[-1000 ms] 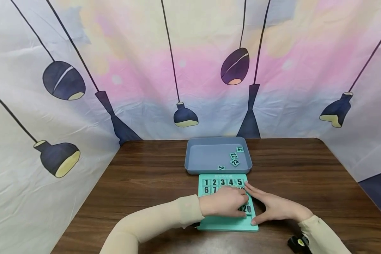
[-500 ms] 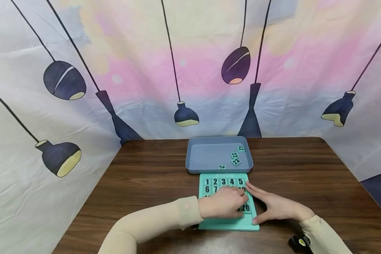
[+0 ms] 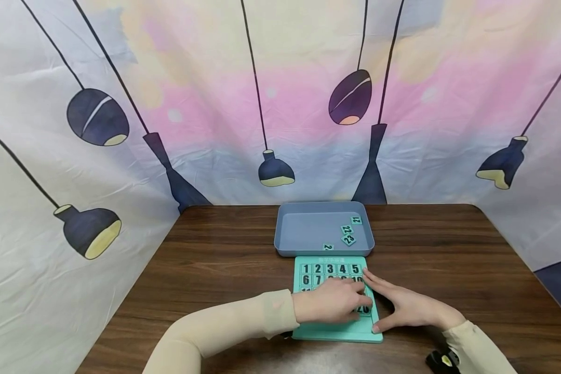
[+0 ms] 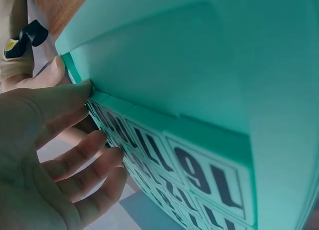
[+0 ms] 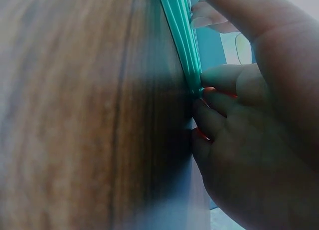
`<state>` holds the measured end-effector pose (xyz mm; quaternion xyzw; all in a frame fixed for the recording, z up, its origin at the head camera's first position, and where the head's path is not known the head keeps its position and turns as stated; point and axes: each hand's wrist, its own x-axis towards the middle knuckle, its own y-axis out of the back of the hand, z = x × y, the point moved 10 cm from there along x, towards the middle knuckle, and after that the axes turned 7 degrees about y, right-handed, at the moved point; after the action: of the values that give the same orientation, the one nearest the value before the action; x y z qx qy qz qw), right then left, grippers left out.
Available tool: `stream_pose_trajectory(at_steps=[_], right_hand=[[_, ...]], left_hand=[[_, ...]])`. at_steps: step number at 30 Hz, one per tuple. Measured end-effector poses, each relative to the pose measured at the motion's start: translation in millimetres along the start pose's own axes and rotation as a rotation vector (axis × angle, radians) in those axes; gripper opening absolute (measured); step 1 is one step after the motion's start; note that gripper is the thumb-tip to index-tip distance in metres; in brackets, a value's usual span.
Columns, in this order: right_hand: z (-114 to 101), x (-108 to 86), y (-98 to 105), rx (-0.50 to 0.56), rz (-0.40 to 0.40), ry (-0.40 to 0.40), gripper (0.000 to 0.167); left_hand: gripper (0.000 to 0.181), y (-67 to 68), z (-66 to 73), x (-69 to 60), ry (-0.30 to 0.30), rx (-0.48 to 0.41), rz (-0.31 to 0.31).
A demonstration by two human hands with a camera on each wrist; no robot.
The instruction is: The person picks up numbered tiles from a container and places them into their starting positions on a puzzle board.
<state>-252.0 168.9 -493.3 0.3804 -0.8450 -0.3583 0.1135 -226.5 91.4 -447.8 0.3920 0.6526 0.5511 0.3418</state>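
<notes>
A turquoise number puzzle board [image 3: 329,331] lies on the table, its rows of numbered tiles starting at 1 in the top left. My left hand [image 3: 332,300] reaches across it from the left and covers many of the middle tiles. One finger lies over the tile marked 20 [image 3: 363,310]. In the left wrist view, the thumb [image 4: 75,94] touches the lower edge of the bottom row, near its right end, while the other fingers bend loosely over the tiles. My right hand [image 3: 413,306] rests along the board's right edge, thumb and fingers spread apart.
A blue-grey tray [image 3: 292,251] stands just behind the board. Inside are tiles marked 21 [image 3: 356,220], 22 [image 3: 346,229] and 23 [image 3: 348,239], plus one showing a 2 [image 3: 328,247], partly hidden by the front wall. A patterned cloth [image 3: 215,176] hangs behind the wooden table [image 3: 224,249].
The 20 tile, which stuck out slightly at its lower edge, has moved a little left and up into line. A left finger has then shifted right over it. The right hand stays at the edge.
</notes>
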Motion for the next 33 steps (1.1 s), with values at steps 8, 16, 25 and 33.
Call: stream_pose_trajectory(at_steps=[8,16,25,33], right_hand=[[-3,-1.2,3,0.010,0.005,0.001,0.107],[-5,-0.5,4,0.002,0.011,0.003,0.107],[-4,0.3,4,-0.006,0.014,-0.006,0.107],[2,2.0,0,-0.011,0.018,-0.021,0.108]], left_hand=[[0.031,3.5,-1.9,1.2,0.006,-0.003,-0.003],[0.036,10.3,-33.0,7.0,0.077,-0.189,-0.073],[0.026,39.1,-103.7,17.8,0.246,-0.342,-0.014],[0.030,22.0,-166.8,25.9,0.470,-0.363,-0.062]])
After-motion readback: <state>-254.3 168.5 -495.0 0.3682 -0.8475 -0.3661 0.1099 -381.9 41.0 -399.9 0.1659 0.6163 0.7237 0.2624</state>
